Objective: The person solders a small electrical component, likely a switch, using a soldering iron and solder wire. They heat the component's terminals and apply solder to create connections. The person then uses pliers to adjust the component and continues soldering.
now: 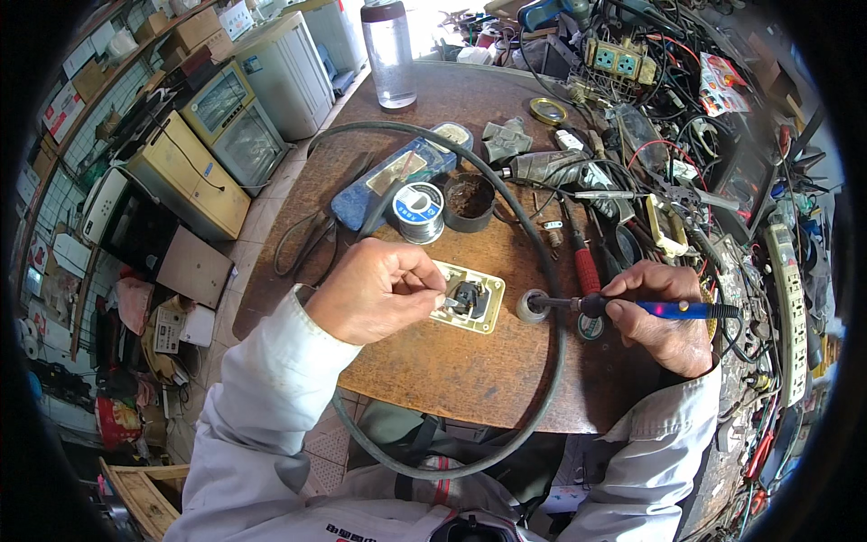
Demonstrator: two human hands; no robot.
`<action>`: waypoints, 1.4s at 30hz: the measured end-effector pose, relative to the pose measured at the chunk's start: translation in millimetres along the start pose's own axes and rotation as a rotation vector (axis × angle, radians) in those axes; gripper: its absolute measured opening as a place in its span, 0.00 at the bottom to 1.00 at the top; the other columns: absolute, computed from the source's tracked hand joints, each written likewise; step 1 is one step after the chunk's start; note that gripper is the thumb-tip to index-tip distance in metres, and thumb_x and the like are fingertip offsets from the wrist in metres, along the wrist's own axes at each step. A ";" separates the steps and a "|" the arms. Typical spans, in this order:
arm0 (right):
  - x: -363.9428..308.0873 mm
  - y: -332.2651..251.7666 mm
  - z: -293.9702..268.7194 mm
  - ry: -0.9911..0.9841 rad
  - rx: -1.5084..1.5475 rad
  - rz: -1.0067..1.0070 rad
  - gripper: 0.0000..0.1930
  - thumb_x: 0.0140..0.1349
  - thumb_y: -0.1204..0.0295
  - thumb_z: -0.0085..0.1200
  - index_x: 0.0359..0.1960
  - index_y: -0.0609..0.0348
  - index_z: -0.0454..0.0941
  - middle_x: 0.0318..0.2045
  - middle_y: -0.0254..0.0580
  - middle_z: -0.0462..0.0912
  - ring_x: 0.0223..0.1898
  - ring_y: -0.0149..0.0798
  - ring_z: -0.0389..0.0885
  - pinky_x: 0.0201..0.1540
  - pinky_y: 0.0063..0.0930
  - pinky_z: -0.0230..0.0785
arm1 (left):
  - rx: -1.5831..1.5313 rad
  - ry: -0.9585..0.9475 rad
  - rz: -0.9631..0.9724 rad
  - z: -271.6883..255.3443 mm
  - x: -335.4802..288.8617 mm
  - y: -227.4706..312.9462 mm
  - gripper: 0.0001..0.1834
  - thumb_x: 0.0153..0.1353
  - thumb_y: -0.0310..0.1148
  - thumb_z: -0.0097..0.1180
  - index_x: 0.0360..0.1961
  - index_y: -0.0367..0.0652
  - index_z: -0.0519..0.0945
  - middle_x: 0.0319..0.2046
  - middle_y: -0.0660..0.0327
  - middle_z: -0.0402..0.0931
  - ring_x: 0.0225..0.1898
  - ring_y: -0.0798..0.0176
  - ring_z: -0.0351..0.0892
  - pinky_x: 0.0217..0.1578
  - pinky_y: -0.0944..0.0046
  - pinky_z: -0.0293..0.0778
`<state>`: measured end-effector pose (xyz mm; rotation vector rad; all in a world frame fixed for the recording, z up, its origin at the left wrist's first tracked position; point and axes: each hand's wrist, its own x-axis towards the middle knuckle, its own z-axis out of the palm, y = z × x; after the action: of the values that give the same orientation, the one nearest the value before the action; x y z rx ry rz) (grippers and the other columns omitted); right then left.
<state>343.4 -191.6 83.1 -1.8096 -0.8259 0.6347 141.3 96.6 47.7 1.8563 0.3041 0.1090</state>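
Cream socket plate (488, 312) lies on the brown table (442, 379), between the two hands, much nearer the left; black fitting in its middle, left edge partly hidden by the left hand's fingers

Containers:
- small round pot (531, 308) just right of the plate, iron tip at its mouth; can't make out the contents
- dark round tin (470, 219) beyond the plate, open, brownish stuff inside
- blue plastic case (350, 200) farther left, lying flat; contents unclear
- clear bottle (392, 68) with dark lid, upright at the far edge, looks to have clear liquid in it
- small round green-and-white tin (591, 328) just below the iron, near the right hand; can't tell what's in it

Hands:
- left hand (384, 294): thumb and fingertips pinched together at the plate's left side; can't tell what, if anything, is between them
- right hand (666, 316): closed on the blue soldering iron (682, 310), thumb and fingers around the grip, shaft pointing left to the pot; red light showing on the handle

Around: solder spool (419, 214) upright, touching or just beside the dark tin; thick dark cable (559, 361) loops round the plate and passes under the iron; red-handled tool (588, 271) beyond the iron
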 end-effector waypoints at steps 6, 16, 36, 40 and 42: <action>0.0 0.3 -0.2 0.002 -0.004 -0.012 0.11 0.60 0.72 0.70 0.39 0.67 0.88 0.26 0.35 0.87 0.26 0.24 0.81 0.30 0.21 0.73 | -0.116 0.003 -0.026 -1.8 -0.6 5.6 0.05 0.67 0.22 0.68 0.41 0.34 0.84 0.35 0.62 0.86 0.32 0.75 0.82 0.32 0.72 0.78; 0.6 2.9 0.7 0.013 -0.018 -0.031 0.11 0.60 0.72 0.70 0.38 0.67 0.88 0.26 0.36 0.87 0.27 0.24 0.81 0.31 0.22 0.73 | -0.082 -0.007 -0.048 2.5 1.2 3.6 0.05 0.68 0.22 0.67 0.42 0.33 0.84 0.36 0.61 0.86 0.30 0.75 0.81 0.30 0.72 0.77; -0.2 1.0 0.1 0.003 -0.006 -0.005 0.11 0.59 0.72 0.70 0.39 0.67 0.88 0.27 0.35 0.87 0.27 0.24 0.81 0.31 0.21 0.73 | -0.038 -0.033 0.003 0.1 1.2 -2.4 0.06 0.65 0.19 0.68 0.42 0.35 0.84 0.38 0.62 0.87 0.39 0.75 0.84 0.40 0.71 0.79; -0.2 -1.4 0.8 0.000 -0.005 0.002 0.11 0.60 0.71 0.70 0.39 0.67 0.88 0.27 0.35 0.88 0.28 0.24 0.82 0.31 0.21 0.73 | -0.028 -0.034 -0.003 -1.6 -0.5 -0.6 0.06 0.64 0.18 0.67 0.42 0.35 0.84 0.38 0.63 0.87 0.39 0.75 0.83 0.40 0.71 0.79; -0.9 -1.8 0.9 -0.006 0.005 0.016 0.11 0.60 0.71 0.70 0.39 0.67 0.88 0.28 0.36 0.88 0.28 0.24 0.82 0.31 0.22 0.74 | -0.031 -0.026 -0.017 -0.9 -2.1 1.0 0.06 0.64 0.18 0.66 0.41 0.35 0.84 0.38 0.63 0.86 0.38 0.75 0.83 0.40 0.71 0.78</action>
<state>341.7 -191.3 84.5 -1.8122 -0.8142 0.6523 139.2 96.6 49.1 1.8226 0.2994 0.0775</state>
